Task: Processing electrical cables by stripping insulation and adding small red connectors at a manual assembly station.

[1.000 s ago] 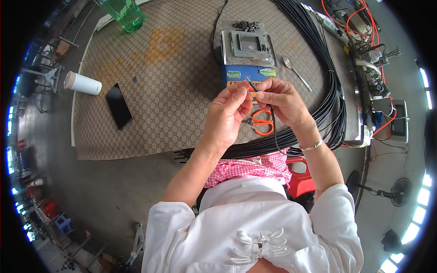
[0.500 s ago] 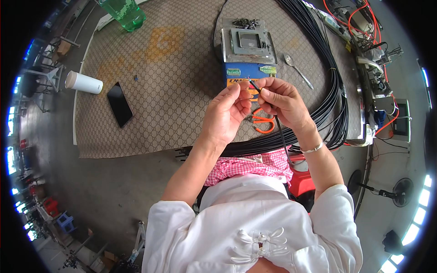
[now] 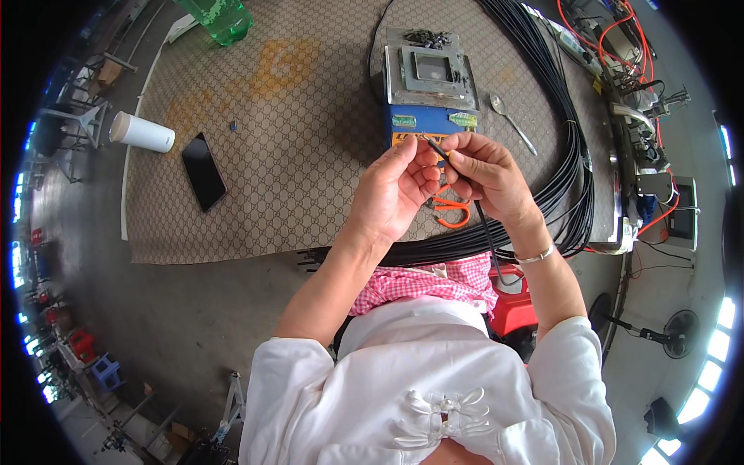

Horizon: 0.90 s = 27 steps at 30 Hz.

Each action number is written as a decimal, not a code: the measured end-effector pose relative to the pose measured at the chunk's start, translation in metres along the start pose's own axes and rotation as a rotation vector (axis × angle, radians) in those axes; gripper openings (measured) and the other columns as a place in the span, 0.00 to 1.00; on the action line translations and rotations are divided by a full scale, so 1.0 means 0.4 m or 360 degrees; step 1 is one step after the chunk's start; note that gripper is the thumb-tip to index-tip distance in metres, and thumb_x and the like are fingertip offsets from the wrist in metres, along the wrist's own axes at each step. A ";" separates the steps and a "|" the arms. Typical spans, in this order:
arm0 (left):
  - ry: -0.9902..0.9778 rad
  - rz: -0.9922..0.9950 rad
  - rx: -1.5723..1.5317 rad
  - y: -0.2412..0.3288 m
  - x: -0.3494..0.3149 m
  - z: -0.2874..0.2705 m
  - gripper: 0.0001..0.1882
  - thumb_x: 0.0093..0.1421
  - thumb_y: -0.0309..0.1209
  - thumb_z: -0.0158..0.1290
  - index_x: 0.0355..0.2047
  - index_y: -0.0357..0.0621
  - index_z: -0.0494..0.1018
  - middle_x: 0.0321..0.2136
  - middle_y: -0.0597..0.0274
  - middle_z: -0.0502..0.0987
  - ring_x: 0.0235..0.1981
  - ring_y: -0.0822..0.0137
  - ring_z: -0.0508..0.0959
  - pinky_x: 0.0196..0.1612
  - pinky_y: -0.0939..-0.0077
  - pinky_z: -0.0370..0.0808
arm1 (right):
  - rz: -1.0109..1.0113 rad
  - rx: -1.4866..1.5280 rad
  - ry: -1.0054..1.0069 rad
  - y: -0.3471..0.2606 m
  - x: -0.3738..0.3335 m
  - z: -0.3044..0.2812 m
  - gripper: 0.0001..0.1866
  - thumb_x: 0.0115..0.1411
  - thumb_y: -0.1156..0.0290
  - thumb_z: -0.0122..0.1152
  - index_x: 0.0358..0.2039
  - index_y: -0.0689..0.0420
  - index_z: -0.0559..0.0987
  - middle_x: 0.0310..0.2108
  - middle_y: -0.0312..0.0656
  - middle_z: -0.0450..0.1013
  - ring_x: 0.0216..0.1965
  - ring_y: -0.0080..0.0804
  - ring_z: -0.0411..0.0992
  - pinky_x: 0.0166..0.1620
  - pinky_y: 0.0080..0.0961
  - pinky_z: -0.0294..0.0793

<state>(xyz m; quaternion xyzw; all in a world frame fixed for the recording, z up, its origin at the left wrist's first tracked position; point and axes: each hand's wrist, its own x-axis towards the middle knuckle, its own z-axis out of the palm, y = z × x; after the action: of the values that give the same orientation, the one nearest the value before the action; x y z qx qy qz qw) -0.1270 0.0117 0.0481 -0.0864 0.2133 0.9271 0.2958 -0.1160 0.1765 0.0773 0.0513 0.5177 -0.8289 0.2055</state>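
My right hand [image 3: 496, 177] pinches a black cable [image 3: 486, 225] just behind its stripped end, which points up and left. Thin wires [image 3: 424, 138] come out of that end. My left hand [image 3: 390, 194] has thumb and fingertips closed at these wires, its other fingers curled; the exact grip is too small to make out fully. The cable's tail drops past my right wrist toward my lap. Just beyond my hands stands a blue and orange box [image 3: 425, 118] topped by a metal plate with a square well [image 3: 432, 68]. Beneath my right hand lies an orange-handled cutting tool [image 3: 452, 215], its head partly hidden.
A large coil of black cable [image 3: 572, 159] curves around the table's right side and front edge. A spoon [image 3: 513, 124] lies inside the curve. Left on the patterned tabletop [image 3: 287, 178] are a phone [image 3: 204, 172], a white tumbler [image 3: 142, 132] and a green bottle [image 3: 222, 21].
The view has shifted slightly. Both hands stay together at the cable end, with the left fingers curled a little more. The cable's tail hangs in a wider loop by my right wrist.
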 end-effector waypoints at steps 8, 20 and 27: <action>0.0231 -0.0086 0.0066 -0.011 -0.005 -0.029 0.10 0.58 0.33 0.48 0.37 0.41 0.70 0.24 0.67 0.71 0.26 0.75 0.70 0.32 0.79 0.70 | -0.0305 -0.0851 0.0369 -0.096 0.112 -0.049 0.09 0.56 0.73 0.52 0.35 0.65 0.72 0.20 0.36 0.70 0.17 0.14 0.64 0.18 0.10 0.62; 0.0374 -0.0233 0.0053 -0.045 -0.021 -0.098 0.08 0.58 0.31 0.48 0.36 0.41 0.70 0.24 0.68 0.70 0.26 0.75 0.69 0.31 0.81 0.69 | -0.0127 -0.1533 0.0649 -0.104 0.273 -0.126 0.08 0.53 0.75 0.52 0.33 0.66 0.71 0.18 0.37 0.69 0.15 0.16 0.65 0.14 0.12 0.59; 0.0362 -0.0238 0.0036 -0.044 -0.021 -0.104 0.08 0.58 0.31 0.48 0.36 0.41 0.70 0.24 0.67 0.70 0.25 0.75 0.69 0.31 0.81 0.69 | -0.0132 -0.1616 0.0632 -0.099 0.283 -0.130 0.08 0.52 0.75 0.52 0.32 0.66 0.72 0.17 0.37 0.69 0.16 0.16 0.65 0.15 0.12 0.60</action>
<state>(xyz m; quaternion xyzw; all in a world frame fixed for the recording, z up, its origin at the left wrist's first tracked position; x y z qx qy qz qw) -0.1084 0.0016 0.0075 -0.2033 0.2489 0.8842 0.3389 -0.2414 0.2046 0.0530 0.0807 0.8833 -0.4565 0.0698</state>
